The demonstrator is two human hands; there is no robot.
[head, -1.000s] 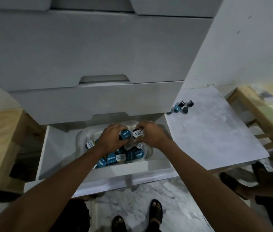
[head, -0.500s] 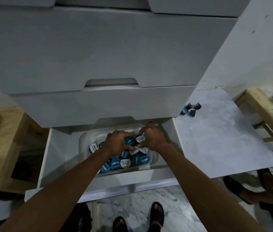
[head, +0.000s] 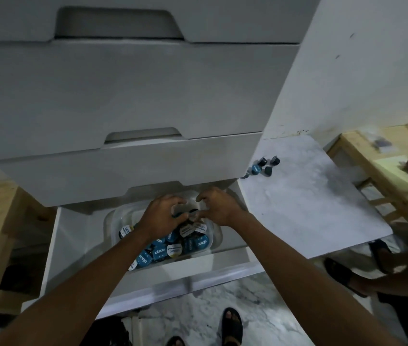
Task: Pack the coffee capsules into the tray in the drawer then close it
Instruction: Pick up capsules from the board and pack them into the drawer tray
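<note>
Blue-lidded round coffee capsule (head: 179, 215) gripped by L hand (head: 163, 218) over clear plastic tray (head: 110, 222) | R hand (head: 219, 208) curled, grip can't be told | tray set in open white drawer (head: 54, 245) | loose capsules (head: 262, 162) seen on marble surface (head: 310, 203)

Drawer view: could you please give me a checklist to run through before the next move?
1. Is the drawer open enough to reach the tray: ok.
2. Is the tray seated inside the drawer: ok.
3. All capsules packed: not ok; several loose capsules lie on the marble top.
4. Hands clear for closing: not ok; left hand and right hand are over the tray's far end.
5. Are the packed capsules low enough for closing: cannot tell.
6. Either hand holding a capsule: cannot tell.
</note>
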